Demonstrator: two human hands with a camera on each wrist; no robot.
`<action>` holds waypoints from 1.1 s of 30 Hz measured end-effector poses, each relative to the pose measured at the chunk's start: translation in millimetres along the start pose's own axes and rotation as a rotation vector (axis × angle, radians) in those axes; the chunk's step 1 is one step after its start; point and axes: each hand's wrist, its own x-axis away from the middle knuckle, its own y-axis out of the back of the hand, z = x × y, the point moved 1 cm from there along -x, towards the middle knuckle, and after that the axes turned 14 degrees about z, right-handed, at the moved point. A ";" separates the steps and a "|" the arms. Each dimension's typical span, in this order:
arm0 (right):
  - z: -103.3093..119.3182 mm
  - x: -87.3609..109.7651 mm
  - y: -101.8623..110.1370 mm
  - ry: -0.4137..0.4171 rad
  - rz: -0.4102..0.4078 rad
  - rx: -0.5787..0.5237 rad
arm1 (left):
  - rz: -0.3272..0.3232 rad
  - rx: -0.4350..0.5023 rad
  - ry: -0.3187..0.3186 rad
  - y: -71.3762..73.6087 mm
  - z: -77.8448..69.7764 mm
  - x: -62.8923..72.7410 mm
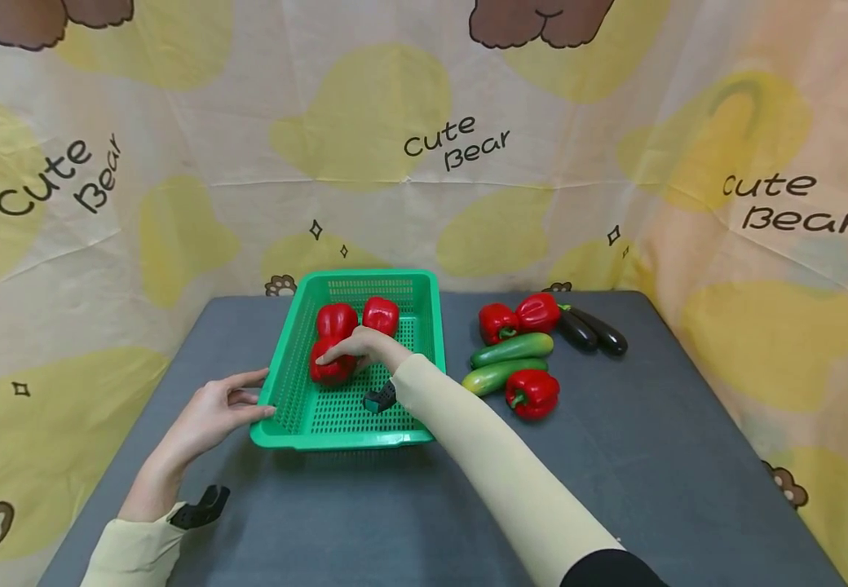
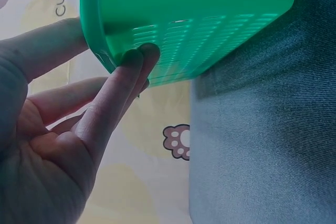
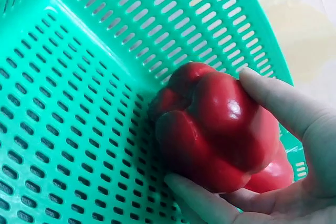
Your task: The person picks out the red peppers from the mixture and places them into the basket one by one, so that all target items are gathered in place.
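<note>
Pepper held by the person, a red bell pepper (image 3: 210, 129), sits inside the left part of the green basket (image 1: 351, 441); whether it bears on the floor cannot be told. The right hand (image 1: 374, 344) grasps it, thumb on one side and fingers on the other, apparently to control a smooth, rounded body that offers little edge. A second red pepper (image 1: 336, 318) lies just behind it and a third red pepper (image 1: 382, 315) to the right of that one; the walls presumably stop them rolling away.

The left hand (image 1: 207, 416) pinches the basket's left rim near the front corner, fingers against the outer wall, probably to steady a light container while the other hand works inside.

Right of the basket, on the grey table (image 1: 659, 473), two cucumbers (image 1: 514, 349) lie roughly parallel between two red peppers (image 1: 537, 311) behind and a single pepper (image 1: 532, 395) in front. Two eggplants (image 1: 600, 332) lie beside the rear pair, grouped seemingly by kind.
</note>
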 end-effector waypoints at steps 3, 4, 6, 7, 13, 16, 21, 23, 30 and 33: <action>-1.8 -1.1 -2.5 0.004 -0.025 0.003 | -0.001 0.004 -0.002 -0.7 0.4 0.7; -1.7 -1.0 -2.4 0.003 -0.032 0.001 | -0.001 0.005 -0.002 -0.6 0.2 0.6; -1.8 -1.1 -2.1 0.001 -0.040 0.000 | 0.000 0.006 -0.004 -0.5 -0.2 0.4; -1.9 -0.5 -2.6 0.003 -0.043 0.003 | -0.001 0.006 -0.003 -0.6 -0.1 0.3; -3.9 -0.3 -6.1 0.020 -0.061 -0.032 | -0.007 0.000 0.000 -1.1 0.9 0.4; -4.1 -1.8 -6.2 0.014 -0.084 -0.062 | -0.007 -0.001 -0.002 -0.7 1.5 0.2; -3.3 -2.3 -6.5 0.003 -0.089 -0.063 | -0.005 0.006 -0.003 0.3 1.9 0.2; -3.2 -2.5 -6.6 0.000 -0.080 -0.071 | -0.006 0.006 -0.006 0.5 1.7 0.5; -5.5 -4.7 -7.9 0.008 -0.093 -0.101 | -0.012 0.000 -0.007 -0.2 1.0 1.1; -6.8 -5.9 -9.2 0.020 -0.116 -0.096 | -0.013 -0.002 -0.007 -0.4 1.5 1.2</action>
